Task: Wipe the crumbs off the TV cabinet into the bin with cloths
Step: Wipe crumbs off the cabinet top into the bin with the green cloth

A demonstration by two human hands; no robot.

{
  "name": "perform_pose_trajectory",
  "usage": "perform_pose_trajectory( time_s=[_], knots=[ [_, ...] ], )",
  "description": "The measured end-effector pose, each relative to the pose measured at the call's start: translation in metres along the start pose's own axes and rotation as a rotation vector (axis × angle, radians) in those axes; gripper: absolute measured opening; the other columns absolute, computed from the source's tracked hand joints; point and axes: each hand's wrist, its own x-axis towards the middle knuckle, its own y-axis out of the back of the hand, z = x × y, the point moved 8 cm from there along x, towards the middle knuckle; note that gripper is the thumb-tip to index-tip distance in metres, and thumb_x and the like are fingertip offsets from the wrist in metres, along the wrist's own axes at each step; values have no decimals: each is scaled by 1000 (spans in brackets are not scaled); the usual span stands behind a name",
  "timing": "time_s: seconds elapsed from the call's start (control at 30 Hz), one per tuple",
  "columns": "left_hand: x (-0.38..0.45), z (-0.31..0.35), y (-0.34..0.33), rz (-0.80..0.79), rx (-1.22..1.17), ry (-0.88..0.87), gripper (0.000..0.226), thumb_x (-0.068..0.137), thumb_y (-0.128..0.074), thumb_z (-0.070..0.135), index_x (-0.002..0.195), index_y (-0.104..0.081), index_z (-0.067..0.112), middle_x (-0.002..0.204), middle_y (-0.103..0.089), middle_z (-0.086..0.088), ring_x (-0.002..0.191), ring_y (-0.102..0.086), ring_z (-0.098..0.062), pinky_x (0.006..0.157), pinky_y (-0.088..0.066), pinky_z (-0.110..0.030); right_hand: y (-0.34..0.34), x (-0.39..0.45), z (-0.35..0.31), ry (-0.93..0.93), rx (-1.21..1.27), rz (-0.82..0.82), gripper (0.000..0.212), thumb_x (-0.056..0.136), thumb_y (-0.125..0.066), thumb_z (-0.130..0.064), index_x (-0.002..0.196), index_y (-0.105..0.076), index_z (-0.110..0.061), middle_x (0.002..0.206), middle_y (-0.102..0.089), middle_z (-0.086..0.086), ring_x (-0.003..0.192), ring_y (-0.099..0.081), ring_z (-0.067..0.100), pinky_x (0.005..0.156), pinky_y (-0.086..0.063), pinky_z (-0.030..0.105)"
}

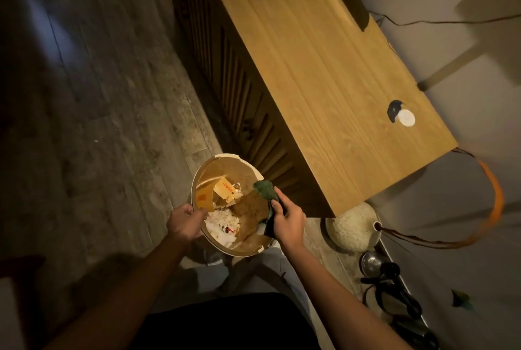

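A round cream bin stands on the floor beside the near end of the wooden TV cabinet. Inside it lie cardboard scraps, white paper and wrappers. My left hand grips the bin's near-left rim. My right hand holds a dark green cloth over the bin's right side, the cloth bunched and hanging into the opening. The cabinet top looks bare of crumbs from here, though the light is dim.
A white round lid lies by a dark cable hole at the cabinet's right edge. A pale round object, a metal item and black cables sit on the floor to the right. An orange cord curves along the wall.
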Motion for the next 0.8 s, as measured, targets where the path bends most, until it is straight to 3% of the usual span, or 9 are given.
perform_pose_trajectory(
  time_s=[0.1, 0.17, 0.3, 0.4, 0.47, 0.53, 0.63, 0.73, 0.8],
  knots=[
    [12, 7, 15, 23, -41, 4, 17, 83, -75, 13, 76, -59, 11, 90, -74, -19, 83, -74, -33, 72, -64, -47, -8, 11, -24, 24, -12, -10, 38, 103, -59, -16, 139, -63, -28, 132, -69, -8, 111, -55, -7, 86, -33, -6],
    [19, 14, 24, 34, -65, 8, 19, 81, -74, 13, 72, -57, 13, 89, -73, -17, 86, -72, -34, 72, -64, -46, -15, 19, -42, 55, -16, -42, 39, 103, -58, -15, 139, -63, -28, 133, -68, -9, 114, -54, -7, 90, -33, -5],
    [35, 27, 41, 90, -104, 23, 23, 80, -77, 13, 67, -58, 13, 82, -72, -15, 83, -71, -32, 62, -61, -37, -35, 42, -78, 98, -5, -103, 40, 104, -57, -16, 141, -60, -29, 134, -66, -13, 109, -52, -19, 107, -35, 14],
    [49, 41, 49, 107, -102, 30, 26, 80, -78, 15, 66, -57, 13, 80, -71, -17, 77, -70, -32, 56, -60, -33, -52, 63, -98, 141, -11, -135, 39, 104, -57, -17, 142, -60, -28, 129, -65, -16, 92, -51, -32, 99, -33, 3],
    [60, 55, 53, 133, -105, 35, 24, 82, -77, 16, 68, -59, 12, 73, -69, -13, 72, -70, -30, 50, -55, -30, -64, 79, -110, 156, -11, -149, 39, 104, -58, -17, 141, -61, -27, 132, -66, -12, 101, -53, -26, 101, -34, 2],
    [75, 71, 57, 163, -60, 28, 20, 86, -76, 19, 73, -61, 12, 75, -69, -13, 67, -69, -29, 52, -55, -32, -77, 99, -123, 159, 14, -168, 38, 103, -59, -16, 140, -62, -26, 135, -67, -8, 118, -55, -10, 110, -41, 18],
    [98, 91, 54, 101, -87, 50, 13, 91, -71, 18, 94, -62, 9, 93, -69, -16, 81, -71, -36, 70, -62, -47, -95, 132, -139, 156, 21, -190, 38, 103, -59, -16, 138, -64, -27, 133, -68, -9, 121, -55, -3, 116, -42, 33],
    [111, 112, 51, 64, -183, 96, 32, 94, -66, 13, 125, -59, 9, 104, -65, -14, 81, -66, -27, 59, -56, -35, -107, 164, -152, 123, -2, -199, 37, 103, -59, -16, 137, -65, -27, 132, -69, -9, 122, -56, 0, 118, -39, 40],
    [123, 128, 50, 79, -162, 105, 39, 95, -65, 15, 132, -56, 5, 106, -62, -13, 80, -63, -23, 57, -53, -32, -112, 183, -160, 99, 5, -187, 36, 102, -59, -15, 136, -65, -27, 130, -70, -9, 119, -54, -4, 118, -40, 37]
  ],
)
